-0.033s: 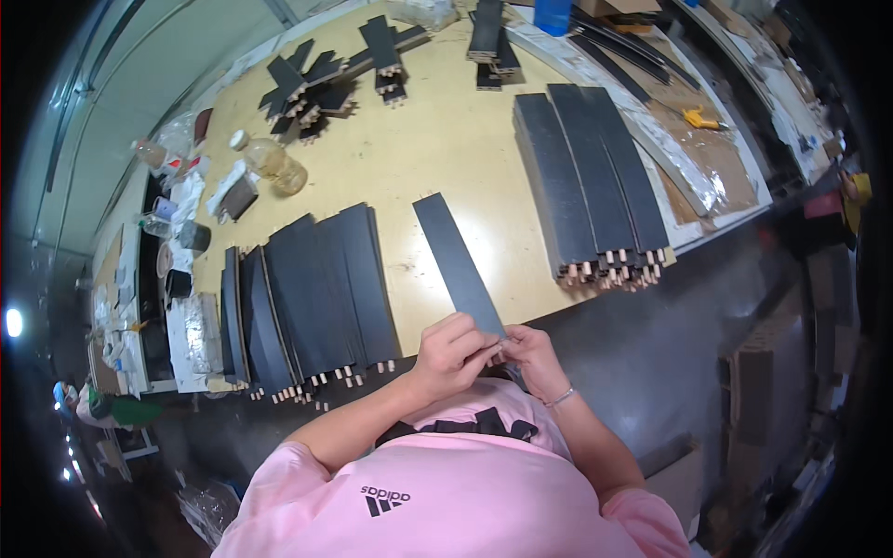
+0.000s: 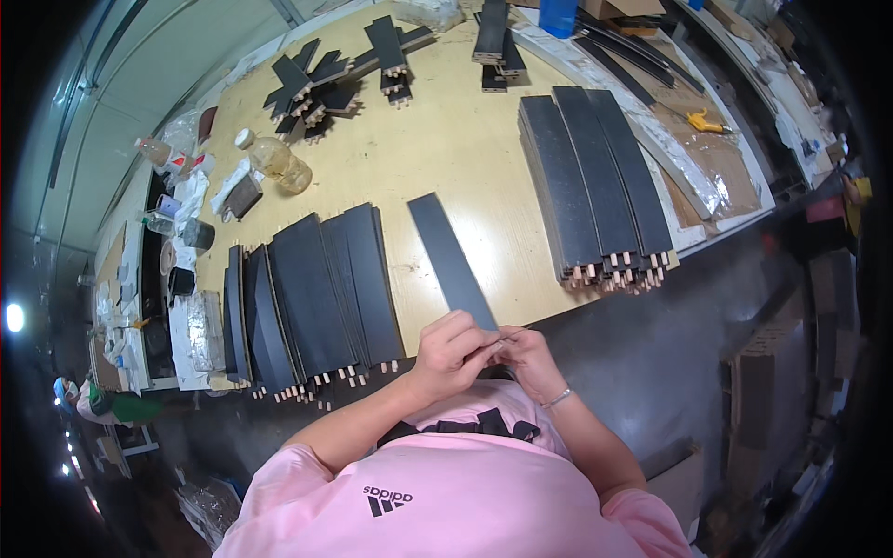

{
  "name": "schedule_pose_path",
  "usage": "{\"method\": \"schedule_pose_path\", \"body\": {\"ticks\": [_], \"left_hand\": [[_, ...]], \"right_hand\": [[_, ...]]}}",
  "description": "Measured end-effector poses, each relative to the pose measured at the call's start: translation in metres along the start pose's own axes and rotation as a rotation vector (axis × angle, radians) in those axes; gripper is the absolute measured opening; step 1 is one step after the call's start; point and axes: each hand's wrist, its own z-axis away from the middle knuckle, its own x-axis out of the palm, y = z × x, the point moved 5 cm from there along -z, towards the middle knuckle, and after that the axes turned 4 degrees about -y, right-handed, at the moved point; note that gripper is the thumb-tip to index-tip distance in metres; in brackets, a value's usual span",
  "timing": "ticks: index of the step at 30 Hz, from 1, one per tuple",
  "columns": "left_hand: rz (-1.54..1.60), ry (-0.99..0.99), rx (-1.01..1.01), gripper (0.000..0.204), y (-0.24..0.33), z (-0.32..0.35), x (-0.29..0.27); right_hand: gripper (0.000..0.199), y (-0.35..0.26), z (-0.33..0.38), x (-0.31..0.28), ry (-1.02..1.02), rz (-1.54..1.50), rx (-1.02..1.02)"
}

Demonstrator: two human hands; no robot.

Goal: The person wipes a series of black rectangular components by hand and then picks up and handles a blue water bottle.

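Observation:
A long dark board (image 2: 454,265) lies on the table in front of me, its near end at my fingers by the table's edge. My left hand (image 2: 453,352) is closed at that end, fingertips pressed together. My right hand (image 2: 530,365), with a band at its wrist, meets it there in a pinch. Whatever small thing sits between the fingertips is hidden. To the left stand several stacked dark boards (image 2: 312,298) with pale wooden dowels (image 2: 353,377) at their near ends. On the right is another stack of dark boards (image 2: 581,177), also with dowels sticking out.
Crossed piles of shorter dark pieces (image 2: 312,88) lie at the far side. A clear bottle (image 2: 279,166) with yellowish contents stands at the left. A yellow tool (image 2: 707,122) rests on cardboard at the right. Boxes (image 2: 758,372) stand on the floor.
The single board has swung slightly to the left against the table. My hands stay together at its near end, and the fingers have shifted a little.

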Motion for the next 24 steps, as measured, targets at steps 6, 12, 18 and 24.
{"method": "schedule_pose_path", "body": {"ticks": [6, 12, 18, 24], "left_hand": [[-0.022, 0.125, -0.043, 0.014, 0.012, -0.008, -0.017], [0.007, 0.125, -0.109, 0.012, 0.001, 0.000, -0.022], [0.058, 0.070, -0.272, 0.007, -0.019, 0.012, -0.014], [0.135, 0.064, -0.231, 0.007, -0.018, -0.002, 0.001]], "right_hand": [[0.027, 0.008, -0.024, 0.071, -0.416, 0.661, -0.326], [0.019, -0.016, -0.008, 0.062, 0.033, 0.895, -0.537], [0.057, -0.142, 0.034, 0.040, 0.896, 1.554, -0.952], [0.055, -0.144, 0.013, 0.008, 1.086, 1.745, -0.798]]}}
